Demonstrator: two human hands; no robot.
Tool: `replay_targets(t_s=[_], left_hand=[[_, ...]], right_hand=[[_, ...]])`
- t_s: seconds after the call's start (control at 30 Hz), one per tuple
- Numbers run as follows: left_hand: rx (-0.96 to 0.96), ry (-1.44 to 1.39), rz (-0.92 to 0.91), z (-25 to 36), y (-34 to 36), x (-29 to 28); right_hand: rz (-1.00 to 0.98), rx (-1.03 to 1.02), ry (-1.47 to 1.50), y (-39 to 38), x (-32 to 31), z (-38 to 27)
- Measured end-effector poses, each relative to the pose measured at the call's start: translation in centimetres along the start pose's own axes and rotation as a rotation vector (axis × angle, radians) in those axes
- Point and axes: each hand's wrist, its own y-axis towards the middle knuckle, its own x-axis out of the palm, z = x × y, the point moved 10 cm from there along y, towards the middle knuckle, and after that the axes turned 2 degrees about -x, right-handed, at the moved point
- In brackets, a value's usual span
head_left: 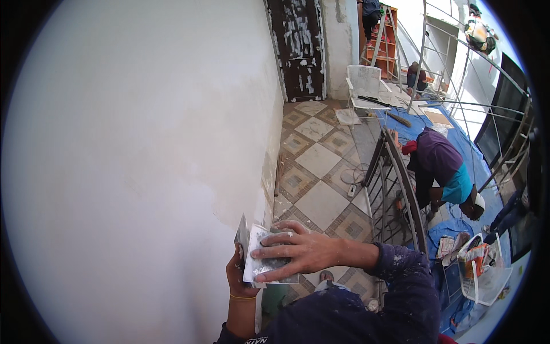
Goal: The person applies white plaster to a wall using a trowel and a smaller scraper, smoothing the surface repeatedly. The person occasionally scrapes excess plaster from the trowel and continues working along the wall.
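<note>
My left hand [235, 274], with a yellow band at the wrist, grips a thin steel putty blade [241, 236] held upright close to the white wall [132, 143]. Its thumb and part of the palm show; the other fingers are hidden behind the blades. Across the back of a second wide putty blade [254, 237], smeared with white putty, my right hand [297, 250] lies with its fingers spread and pressing on it. The two blades meet or nearly meet at their left edges. Whitish dust covers the fingers of my right hand.
Patterned floor tiles [319, 159] run along the wall to a dark, white-smeared door [298, 46]. A metal railing [401, 189] stands at the right. Beyond it a person in purple [438, 152] bends over blue sheeting [458, 137], near scaffolding [424, 51] and a white basket [487, 281].
</note>
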Motion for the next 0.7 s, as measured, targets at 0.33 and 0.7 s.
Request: replay_targets(t_s=[0.33,0.7], left_hand=[[0.178,0.265,0.031,-6.8,10.1,9.9],[-0.139,0.107,-0.171,-14.1,22.6,21.8]], right_hand=[[0.542,0.804,0.443,-19.6,-5.0,16.5],[0.615,0.592,-0.095,-19.2,-9.3,22.3]])
